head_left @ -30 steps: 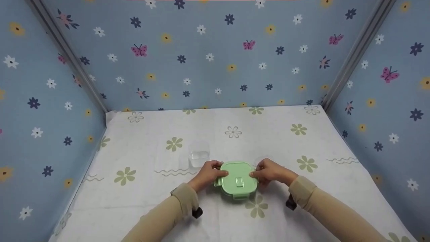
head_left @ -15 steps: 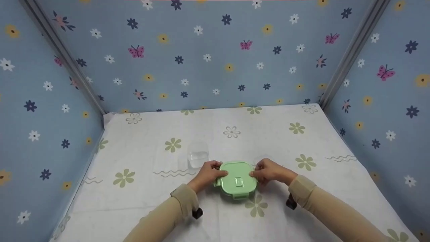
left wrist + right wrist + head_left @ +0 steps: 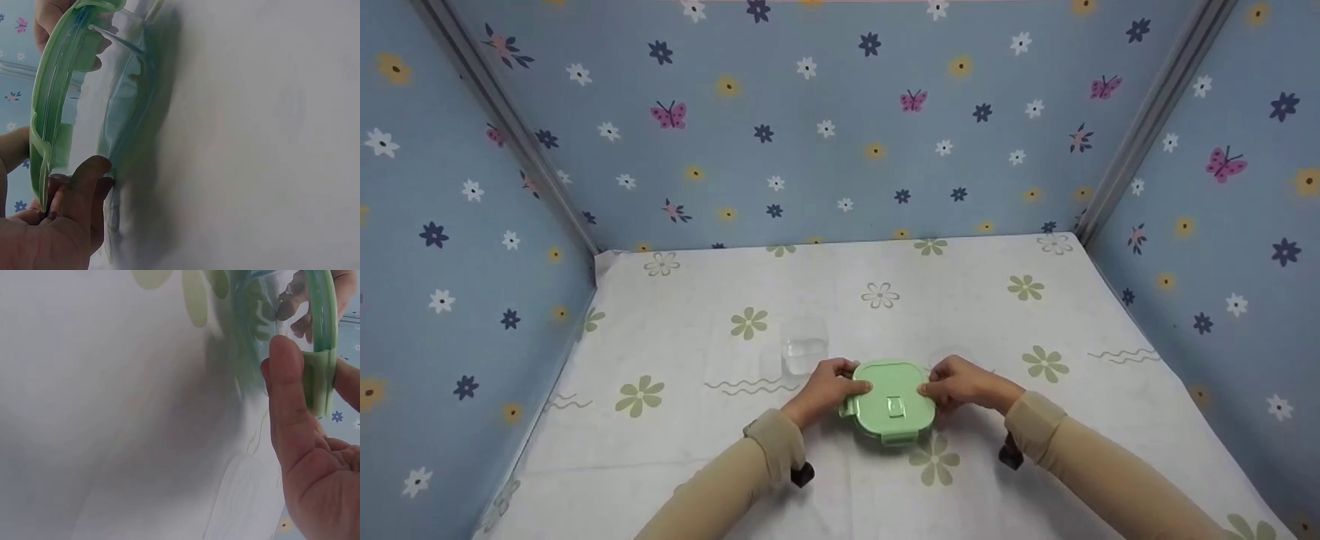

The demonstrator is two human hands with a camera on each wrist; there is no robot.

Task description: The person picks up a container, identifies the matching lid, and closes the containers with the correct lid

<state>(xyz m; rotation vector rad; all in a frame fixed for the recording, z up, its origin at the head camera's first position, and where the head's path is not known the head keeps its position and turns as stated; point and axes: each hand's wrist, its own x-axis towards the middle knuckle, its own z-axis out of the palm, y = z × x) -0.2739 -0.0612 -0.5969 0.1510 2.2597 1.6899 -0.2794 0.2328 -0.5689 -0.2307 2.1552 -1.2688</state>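
A square food container (image 3: 894, 409) with a pale green lid and a see-through body stands on the tablecloth in front of me. My left hand (image 3: 826, 393) grips its left side, the thumb on the lid and the fingers lower down at the side. On the right side my right hand (image 3: 969, 382) holds it likewise, thumb on top. In the right wrist view, fingers (image 3: 288, 377) lie against a green side latch (image 3: 316, 379) that hangs down along the body. The left wrist view shows a latch (image 3: 40, 169) by the left hand standing out from the body.
A clear, empty-looking container (image 3: 805, 352) stands behind my left hand. Partly behind the right hand lies a faint clear object (image 3: 949, 352), its kind hard to tell. Flower-patterned panels (image 3: 840, 120) enclose the white tablecloth (image 3: 660, 322) at the back and sides.
Both hands keep their hold on the food container, which stays in place. Only the head view shifts slightly.
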